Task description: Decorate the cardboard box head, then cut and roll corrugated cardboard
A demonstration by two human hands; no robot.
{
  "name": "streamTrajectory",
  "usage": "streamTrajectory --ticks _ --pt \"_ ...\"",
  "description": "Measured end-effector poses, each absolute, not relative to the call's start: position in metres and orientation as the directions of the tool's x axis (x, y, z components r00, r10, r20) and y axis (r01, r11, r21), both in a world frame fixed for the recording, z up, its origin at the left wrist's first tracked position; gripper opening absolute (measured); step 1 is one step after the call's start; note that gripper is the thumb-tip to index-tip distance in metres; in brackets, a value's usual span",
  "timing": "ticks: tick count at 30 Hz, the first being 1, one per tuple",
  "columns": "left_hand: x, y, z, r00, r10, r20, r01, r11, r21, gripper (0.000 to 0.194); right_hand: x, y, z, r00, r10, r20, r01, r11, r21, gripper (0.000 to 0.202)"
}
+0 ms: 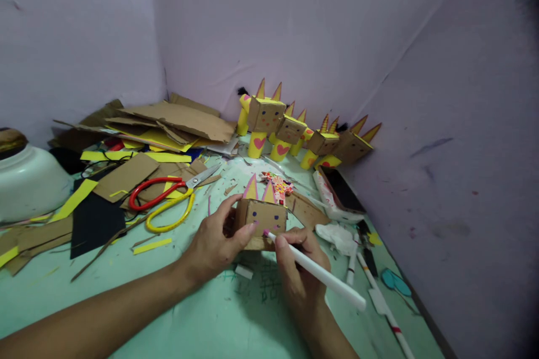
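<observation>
My left hand point(219, 235) grips the left side of a small cardboard box head point(263, 216), its thumb across the front. Two pointed yellow ears edged in pink point(251, 188) rise from the top of the box, and two dark dots and pink marks show on its front. In my right hand point(305, 269) is a white felt-tip pen point(324, 274), its pink tip touching or very near the box front. A white cap-like piece point(243, 272) lies on the table just below the box.
Red-and-yellow scissors point(168, 196) lie left among cardboard scraps point(130, 176) and black paper point(99, 224). Several finished cardboard animals point(267, 115) stand along the back wall. A phone point(342, 188) rests on a white tray at right, near more pens point(383, 303). A white bowl point(31, 185) sits far left.
</observation>
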State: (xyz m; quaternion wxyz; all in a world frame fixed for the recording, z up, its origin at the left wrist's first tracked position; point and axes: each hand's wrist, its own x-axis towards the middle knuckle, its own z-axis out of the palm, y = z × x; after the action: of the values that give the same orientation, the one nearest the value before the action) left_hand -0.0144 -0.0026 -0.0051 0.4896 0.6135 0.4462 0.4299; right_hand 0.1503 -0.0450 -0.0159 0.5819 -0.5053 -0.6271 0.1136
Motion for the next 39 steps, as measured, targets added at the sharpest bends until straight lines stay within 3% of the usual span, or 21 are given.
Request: streamTrajectory --ticks 7,22,29,33,39 --pt "-0.0143 -0.0027 -0.0067 0.231 0.968 0.098 0.129 -0.130 0.983 0.072 0.1499 -0.0446 -0.0153 0.175 0.753 0.634 0.549 0.460 -0.698 0.018" --pt "-0.0149 -0.0024 -0.0078 0.221 0.972 0.083 0.152 -0.119 0.981 0.072 0.1491 -0.0490 -0.0125 0.214 0.833 0.511 0.493 0.360 -0.792 0.022" --pt "-0.0153 -0.0008 -0.0142 0.233 0.968 0.089 0.081 -0.110 0.991 0.070 0.1512 -0.0460 -0.0141 0.254 0.763 0.595 0.432 0.461 -0.775 0.018" --pt "-0.0147 -0.0001 -0.0150 0.233 0.968 0.088 0.086 -0.110 0.990 0.071 0.1499 -0.0469 -0.0124 0.306 0.747 0.590 0.437 0.441 -0.784 0.018" --pt "-0.0143 -0.0008 -0.0131 0.223 0.969 0.108 0.104 -0.133 0.986 0.070 0.1486 -0.0475 -0.0164 0.220 0.806 0.549 0.442 0.420 -0.793 0.019"
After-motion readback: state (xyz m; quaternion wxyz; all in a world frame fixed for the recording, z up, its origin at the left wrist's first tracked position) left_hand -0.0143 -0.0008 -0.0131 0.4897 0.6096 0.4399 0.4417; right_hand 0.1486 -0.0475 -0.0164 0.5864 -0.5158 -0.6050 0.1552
